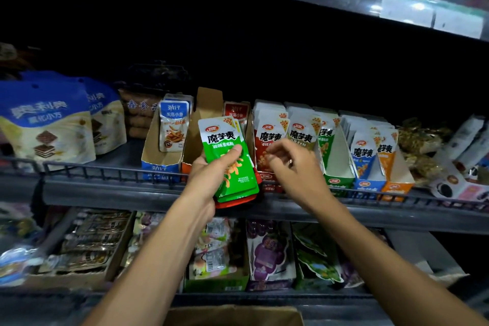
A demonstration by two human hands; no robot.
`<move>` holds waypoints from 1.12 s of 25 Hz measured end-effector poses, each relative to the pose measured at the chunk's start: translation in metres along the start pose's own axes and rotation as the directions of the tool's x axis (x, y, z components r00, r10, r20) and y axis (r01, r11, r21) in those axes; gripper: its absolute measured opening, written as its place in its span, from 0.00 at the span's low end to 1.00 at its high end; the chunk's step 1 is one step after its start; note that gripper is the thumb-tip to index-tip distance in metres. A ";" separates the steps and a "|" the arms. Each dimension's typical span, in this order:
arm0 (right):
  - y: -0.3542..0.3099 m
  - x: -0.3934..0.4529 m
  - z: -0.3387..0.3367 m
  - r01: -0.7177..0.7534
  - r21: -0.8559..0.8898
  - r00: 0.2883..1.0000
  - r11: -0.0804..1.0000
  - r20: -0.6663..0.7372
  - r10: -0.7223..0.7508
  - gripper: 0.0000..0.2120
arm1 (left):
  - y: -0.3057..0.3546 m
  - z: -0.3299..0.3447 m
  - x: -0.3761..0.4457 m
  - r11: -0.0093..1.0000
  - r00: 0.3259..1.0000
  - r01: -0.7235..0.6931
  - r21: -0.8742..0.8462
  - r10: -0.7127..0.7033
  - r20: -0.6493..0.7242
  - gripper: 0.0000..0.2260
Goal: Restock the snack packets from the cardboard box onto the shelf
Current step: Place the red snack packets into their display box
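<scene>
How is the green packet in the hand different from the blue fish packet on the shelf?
The green packet is gripped by the left hand, on top of a stack; the blue fish packet stands in an open box. Green's picture is mostly covered; blue's shows fully. Both have a white top part.

The cardboard box (232, 315) is cut off by the bottom edge, so its contents cannot be seen. The red packets (235, 200) under the green packets (229, 156) are almost wholly covered. The fingertips of the right hand (288, 164) are blurred. The lower-shelf goods (87, 241) at left are smeared, their print unreadable. The back of the shelf (264, 61) is lost in darkness.
</scene>
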State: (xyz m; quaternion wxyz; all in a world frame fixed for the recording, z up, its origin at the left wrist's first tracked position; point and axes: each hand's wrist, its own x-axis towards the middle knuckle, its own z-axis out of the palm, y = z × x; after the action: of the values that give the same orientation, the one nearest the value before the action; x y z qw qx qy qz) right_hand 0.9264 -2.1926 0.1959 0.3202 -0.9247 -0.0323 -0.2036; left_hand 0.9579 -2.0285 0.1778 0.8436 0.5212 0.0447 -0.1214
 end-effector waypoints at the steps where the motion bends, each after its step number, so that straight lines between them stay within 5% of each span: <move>1: -0.008 -0.003 -0.003 -0.067 0.227 0.996 0.972 0.078 0.051 0.09 | 0.000 0.001 -0.001 1.000 1.000 -0.006 -0.001 0.006 0.008 0.22; 3: -0.018 -0.004 -0.004 -0.113 0.320 0.968 0.941 0.251 0.031 0.20 | 0.000 0.004 -0.005 1.000 0.999 -0.010 0.002 0.010 0.035 0.20; 6: -0.018 0.001 0.003 -0.052 0.239 0.982 0.970 0.188 0.007 0.31 | 0.000 0.008 -0.011 1.000 0.994 -0.012 0.015 0.010 0.110 0.15; 9: -0.014 0.004 0.003 -0.222 0.467 0.974 0.856 0.151 0.171 0.27 | -0.001 0.008 -0.013 0.999 0.983 0.011 0.031 -0.017 0.185 0.13; 13: -0.013 0.006 -0.015 -0.335 0.512 0.939 0.791 0.257 0.231 0.17 | -0.003 0.009 -0.008 0.992 0.981 -0.008 0.128 -0.017 0.195 0.10; 17: -0.006 0.016 -0.017 -0.303 0.629 0.939 0.716 0.071 0.335 0.12 | -0.009 0.014 -0.009 0.983 0.949 -0.061 0.174 0.003 0.316 0.19; 22: 0.014 0.025 -0.030 -0.353 0.850 0.820 0.391 0.080 0.567 0.14 | -0.012 0.022 -0.012 0.995 0.943 -0.027 0.093 -0.005 0.331 0.13; 28: 0.054 0.047 -0.113 -0.060 0.634 0.823 0.771 -0.405 0.398 0.29 | -0.015 0.027 -0.006 0.998 0.967 0.000 0.065 -0.016 0.255 0.12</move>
State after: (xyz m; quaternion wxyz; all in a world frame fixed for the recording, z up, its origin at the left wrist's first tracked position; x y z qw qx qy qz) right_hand 0.9392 -2.3067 0.2634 0.6133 -0.6828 0.1104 -0.3814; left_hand 0.9466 -2.0576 0.1781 0.8246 0.5279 -0.0660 -0.1923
